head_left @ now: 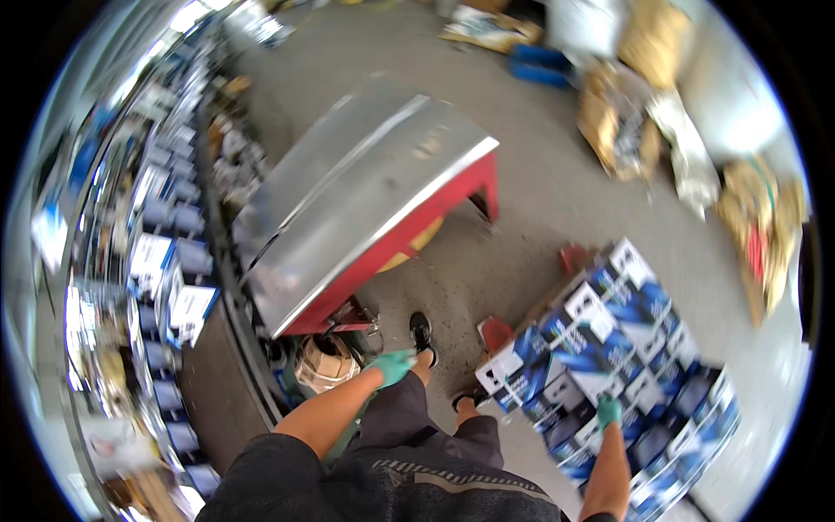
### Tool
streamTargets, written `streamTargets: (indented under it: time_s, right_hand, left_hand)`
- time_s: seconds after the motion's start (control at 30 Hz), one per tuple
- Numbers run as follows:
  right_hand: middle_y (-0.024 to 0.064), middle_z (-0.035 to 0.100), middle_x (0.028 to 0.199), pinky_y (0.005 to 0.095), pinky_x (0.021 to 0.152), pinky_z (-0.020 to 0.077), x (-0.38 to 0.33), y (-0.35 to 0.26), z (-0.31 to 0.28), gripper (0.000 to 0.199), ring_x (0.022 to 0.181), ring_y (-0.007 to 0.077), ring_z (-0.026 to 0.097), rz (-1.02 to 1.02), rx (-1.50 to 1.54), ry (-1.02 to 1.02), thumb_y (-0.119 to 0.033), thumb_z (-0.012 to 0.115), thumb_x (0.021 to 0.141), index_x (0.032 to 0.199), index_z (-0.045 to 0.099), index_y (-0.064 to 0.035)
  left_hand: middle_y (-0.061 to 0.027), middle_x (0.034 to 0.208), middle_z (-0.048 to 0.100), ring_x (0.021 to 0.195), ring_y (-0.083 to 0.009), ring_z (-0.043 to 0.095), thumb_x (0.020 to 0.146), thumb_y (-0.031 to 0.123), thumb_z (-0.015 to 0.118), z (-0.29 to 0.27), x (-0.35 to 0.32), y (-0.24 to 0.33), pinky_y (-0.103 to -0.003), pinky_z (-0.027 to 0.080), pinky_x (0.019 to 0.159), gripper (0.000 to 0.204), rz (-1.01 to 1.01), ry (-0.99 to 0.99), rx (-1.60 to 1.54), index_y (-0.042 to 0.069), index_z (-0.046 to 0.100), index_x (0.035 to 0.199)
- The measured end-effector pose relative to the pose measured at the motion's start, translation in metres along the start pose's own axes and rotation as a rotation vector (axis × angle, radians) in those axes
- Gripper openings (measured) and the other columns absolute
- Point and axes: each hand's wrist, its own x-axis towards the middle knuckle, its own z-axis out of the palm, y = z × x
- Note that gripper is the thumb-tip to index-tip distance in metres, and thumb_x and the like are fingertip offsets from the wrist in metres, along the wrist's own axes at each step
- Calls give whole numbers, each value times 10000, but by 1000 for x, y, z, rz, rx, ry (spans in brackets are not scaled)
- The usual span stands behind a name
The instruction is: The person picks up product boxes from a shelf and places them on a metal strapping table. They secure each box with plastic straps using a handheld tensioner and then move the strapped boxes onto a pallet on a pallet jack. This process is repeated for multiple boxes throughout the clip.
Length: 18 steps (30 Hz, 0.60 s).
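Both my hands wear green gloves. My left hand (394, 366) hangs in front of my left thigh, above the floor near my shoe. Its fingers are stretched out with nothing seen in them, though the picture is smeared. My right hand (609, 410) reaches down to the blue-and-white cartons (602, 348) stacked at my right. It is at the top of the stack, over the small cartons; its fingers are too blurred and hidden to show whether they grip one.
A metal-topped table with a red frame (383, 165) stands ahead. Along the left runs a line (217, 374) with rows of similar cartons (187, 304). Below the table sits a bin of brown cardboard (328, 361). Brown sacks (617, 122) and a blue crate (539, 65) lie at the far right.
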Motion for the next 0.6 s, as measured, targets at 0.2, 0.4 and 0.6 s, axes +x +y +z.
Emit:
streamTargets:
  time_s: [0.2,0.4,0.6]
  right_hand:
    - [-13,605,928,359,532,436,30,-202,17,167,633,182,534,551,1135,-158,-427,493,1022,1086,565,-290]
    - [120,720,996,349,824,516,36,-338,68,382,883,284,677,208,516,-399,-306,584,949,1229,653,-55]
    - [-7,639,996,323,705,519,118,-411,51,365,798,117,604,-1,331,-477,-244,593,988,1344,553,-173]
  left_hand:
    - [-160,1370,609,1261,-326,577,1005,247,504,13,-158,-220,-403,457,1041,357,-558,275,-128,84,624,1299]
    - [-100,1445,544,1288,-259,545,1025,175,552,0,-184,-248,-342,441,1036,467,-635,702,-1082,140,440,1477]
    - [-204,1486,446,1363,-347,447,989,183,606,-107,-109,-241,-408,381,1116,590,-504,1297,-947,56,363,1511]
